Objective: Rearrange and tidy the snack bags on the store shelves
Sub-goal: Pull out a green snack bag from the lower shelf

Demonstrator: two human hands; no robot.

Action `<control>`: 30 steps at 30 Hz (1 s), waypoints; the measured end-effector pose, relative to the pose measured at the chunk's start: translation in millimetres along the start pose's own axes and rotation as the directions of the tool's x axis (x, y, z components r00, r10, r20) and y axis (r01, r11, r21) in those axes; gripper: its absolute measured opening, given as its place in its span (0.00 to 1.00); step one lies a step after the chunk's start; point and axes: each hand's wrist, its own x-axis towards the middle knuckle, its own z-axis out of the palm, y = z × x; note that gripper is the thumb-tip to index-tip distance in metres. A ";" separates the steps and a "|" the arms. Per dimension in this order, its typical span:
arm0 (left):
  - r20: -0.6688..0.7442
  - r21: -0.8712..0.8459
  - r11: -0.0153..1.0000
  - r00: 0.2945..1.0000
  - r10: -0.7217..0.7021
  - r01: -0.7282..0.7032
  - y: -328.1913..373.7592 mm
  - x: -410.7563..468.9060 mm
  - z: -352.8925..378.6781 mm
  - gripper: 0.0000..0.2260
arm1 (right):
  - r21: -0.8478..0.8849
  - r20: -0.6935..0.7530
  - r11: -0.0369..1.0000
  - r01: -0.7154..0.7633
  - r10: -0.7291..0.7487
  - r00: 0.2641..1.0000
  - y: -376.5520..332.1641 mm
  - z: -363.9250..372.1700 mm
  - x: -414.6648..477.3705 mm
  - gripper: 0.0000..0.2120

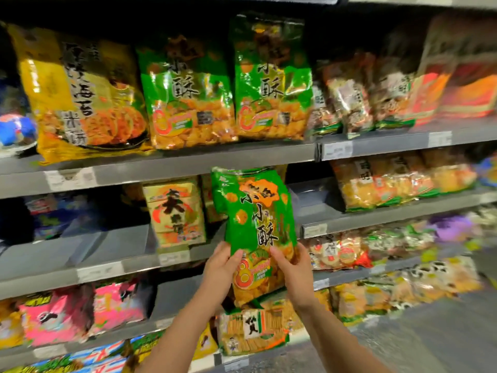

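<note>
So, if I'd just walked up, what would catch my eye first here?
Most striking is the glossy green plastic snack bag with black characters, held upright in mid-frame before the shelves, the left hand and right hand gripping its lower sides. On the grey metal shelf above stand the left matching green bag and the right matching green bag, beside a large yellow snack bag at the left.
</note>
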 end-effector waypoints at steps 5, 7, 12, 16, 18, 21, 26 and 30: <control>-0.078 0.077 0.997 0.997 -0.014 0.021 -3.7 60.1 -10.4 0.08 | -0.063 0.046 0.994 0.094 -0.091 0.995 -20.8 12.5 50.6 0.28; -0.120 0.108 0.994 0.992 0.031 -0.018 2.5 84.3 -13.2 0.08 | -0.063 0.064 0.989 0.137 -0.133 0.989 -27.7 24.1 71.6 0.29; -0.189 0.456 0.889 0.973 0.134 -0.034 -4.9 120.9 -8.4 0.13 | -0.230 -0.016 0.961 0.152 -0.160 0.987 -12.6 52.7 114.7 0.47; -0.327 0.411 0.907 0.944 0.046 0.098 -21.1 142.4 -7.7 0.13 | -0.397 -0.003 0.911 0.112 -0.123 0.992 -7.1 77.1 125.4 0.52; -0.366 0.382 0.906 0.930 -0.034 0.183 -22.8 157.4 -7.7 0.15 | -0.420 0.000 0.901 0.110 -0.121 0.993 -2.0 83.8 134.2 0.50; -0.422 0.356 0.875 0.892 -0.162 0.327 -26.7 167.6 -5.1 0.20 | -0.459 -0.005 0.881 0.114 -0.131 0.991 4.7 83.8 140.1 0.49; -0.424 0.307 0.907 0.895 -0.141 0.289 -28.8 142.6 2.4 0.20 | -0.564 0.026 0.816 0.129 -0.139 0.990 7.2 74.6 137.4 0.50; -0.402 0.297 0.936 0.914 -0.058 0.190 -24.5 121.4 2.4 0.30 | -0.526 -0.042 0.840 0.134 -0.183 0.982 7.1 71.7 122.9 0.52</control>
